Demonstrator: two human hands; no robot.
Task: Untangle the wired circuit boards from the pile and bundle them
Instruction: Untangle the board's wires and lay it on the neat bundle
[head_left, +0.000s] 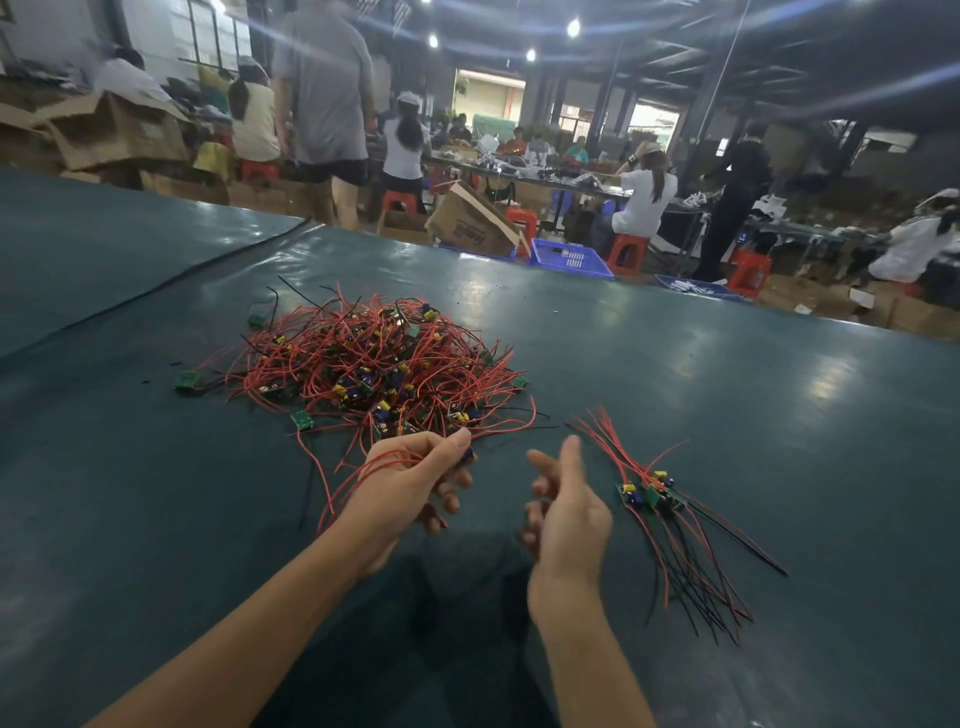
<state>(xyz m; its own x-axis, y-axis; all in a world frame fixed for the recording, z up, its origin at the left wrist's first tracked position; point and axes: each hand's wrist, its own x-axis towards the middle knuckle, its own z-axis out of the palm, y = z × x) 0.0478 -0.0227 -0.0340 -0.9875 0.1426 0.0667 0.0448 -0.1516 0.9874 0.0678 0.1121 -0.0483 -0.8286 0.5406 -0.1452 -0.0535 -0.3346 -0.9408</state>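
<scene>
A tangled pile of small green circuit boards with red and black wires (374, 364) lies on the dark green table (727, 389). At the pile's near edge my left hand (415, 483) grips a few wired boards, and their red wires trail back over my wrist. My right hand (566, 504) hovers beside it, fingers loosely spread, holding nothing. To the right lies a sorted bundle of wired boards (654, 493), boards together and wires fanned toward me.
Single boards (186, 381) lie loose at the pile's left edge. A seam (156, 296) runs across the table cover at left. Beyond the far edge stand cardboard boxes (472, 221), blue crates (569, 258), red stools and several people at other tables.
</scene>
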